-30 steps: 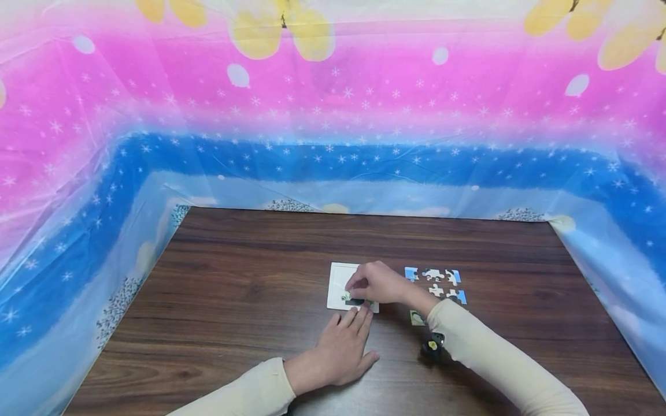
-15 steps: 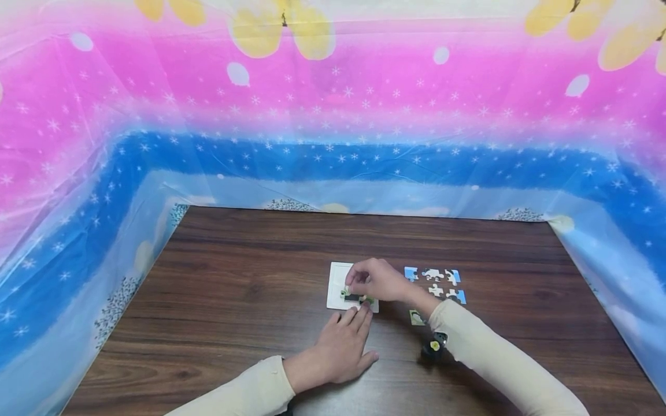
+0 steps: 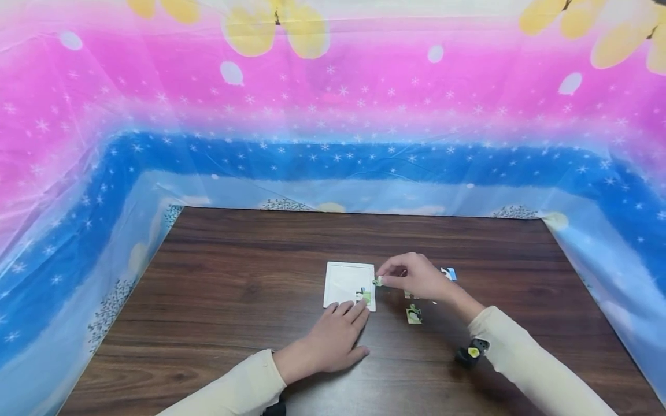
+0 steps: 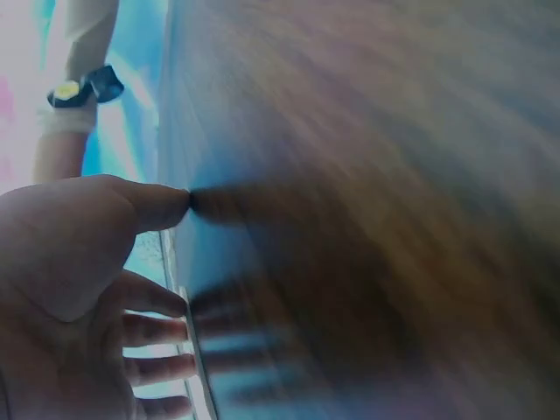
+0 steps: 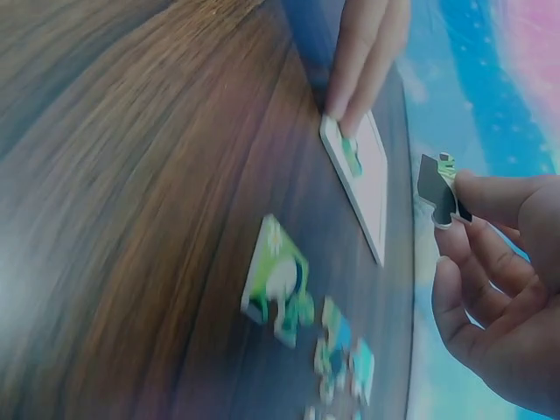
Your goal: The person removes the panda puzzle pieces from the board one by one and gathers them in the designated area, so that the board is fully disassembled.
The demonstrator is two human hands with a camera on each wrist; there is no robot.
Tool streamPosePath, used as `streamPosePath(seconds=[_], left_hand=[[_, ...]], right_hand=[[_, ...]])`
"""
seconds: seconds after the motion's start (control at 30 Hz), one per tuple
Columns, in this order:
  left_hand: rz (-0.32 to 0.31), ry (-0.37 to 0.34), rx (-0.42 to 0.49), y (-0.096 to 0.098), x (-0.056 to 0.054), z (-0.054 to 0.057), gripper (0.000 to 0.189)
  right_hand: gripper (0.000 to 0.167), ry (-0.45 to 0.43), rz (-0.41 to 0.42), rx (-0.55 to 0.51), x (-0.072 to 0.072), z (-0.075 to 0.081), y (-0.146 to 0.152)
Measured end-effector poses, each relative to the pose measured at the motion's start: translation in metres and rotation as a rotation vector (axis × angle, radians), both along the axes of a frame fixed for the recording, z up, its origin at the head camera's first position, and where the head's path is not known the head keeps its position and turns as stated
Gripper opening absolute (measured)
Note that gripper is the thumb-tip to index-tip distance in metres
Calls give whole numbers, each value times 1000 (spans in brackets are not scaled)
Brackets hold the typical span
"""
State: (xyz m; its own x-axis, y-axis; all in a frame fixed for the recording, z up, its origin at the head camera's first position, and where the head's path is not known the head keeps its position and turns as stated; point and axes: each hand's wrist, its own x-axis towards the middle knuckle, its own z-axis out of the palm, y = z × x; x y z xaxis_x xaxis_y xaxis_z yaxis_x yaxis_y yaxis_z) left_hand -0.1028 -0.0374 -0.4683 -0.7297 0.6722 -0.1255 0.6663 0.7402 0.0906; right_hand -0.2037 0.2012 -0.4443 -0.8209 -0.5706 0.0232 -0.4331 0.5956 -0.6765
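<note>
My right hand (image 3: 416, 277) pinches a green and black jigsaw piece (image 5: 442, 188) between thumb and fingertips, just off the right edge of a white puzzle tray (image 3: 343, 277). One jigsaw piece with green on it (image 3: 363, 295) lies in the tray's lower right corner. My left hand (image 3: 333, 344) is spread with its fingertips resting on the tray's front edge. The index fingertip is beside that corner piece. Below my right hand, a loose green piece (image 3: 414, 314) lies on the table.
Several more loose pieces, one of them blue and white (image 3: 448, 273), lie partly hidden behind my right hand. The brown wooden table (image 3: 234, 289) carries everything. A pink and blue printed cloth (image 3: 333, 162) encloses its back and sides.
My right hand has moved right from above the tray, carrying the jigsaw piece off it. The corner piece is now uncovered. My left hand stays on the tray's front edge.
</note>
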Motion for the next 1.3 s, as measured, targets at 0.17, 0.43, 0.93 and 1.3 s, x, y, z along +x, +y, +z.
streamPosePath(seconds=[0.17, 0.43, 0.93, 1.3], left_hand=[[-15, -5, 8, -3, -3, -3, 72], [-32, 6, 26, -4, -2, -3, 71], [-29, -2, 17, -3, -3, -5, 72], [-27, 6, -9, -2, -2, -7, 72]], right_hand=[[13, 15, -53, 12, 5, 3, 26], [10, -5, -113, 61, 20, -4, 65], [12, -60, -113, 91, 44, -16, 103], [10, -10, -109, 132, 48, -27, 103]])
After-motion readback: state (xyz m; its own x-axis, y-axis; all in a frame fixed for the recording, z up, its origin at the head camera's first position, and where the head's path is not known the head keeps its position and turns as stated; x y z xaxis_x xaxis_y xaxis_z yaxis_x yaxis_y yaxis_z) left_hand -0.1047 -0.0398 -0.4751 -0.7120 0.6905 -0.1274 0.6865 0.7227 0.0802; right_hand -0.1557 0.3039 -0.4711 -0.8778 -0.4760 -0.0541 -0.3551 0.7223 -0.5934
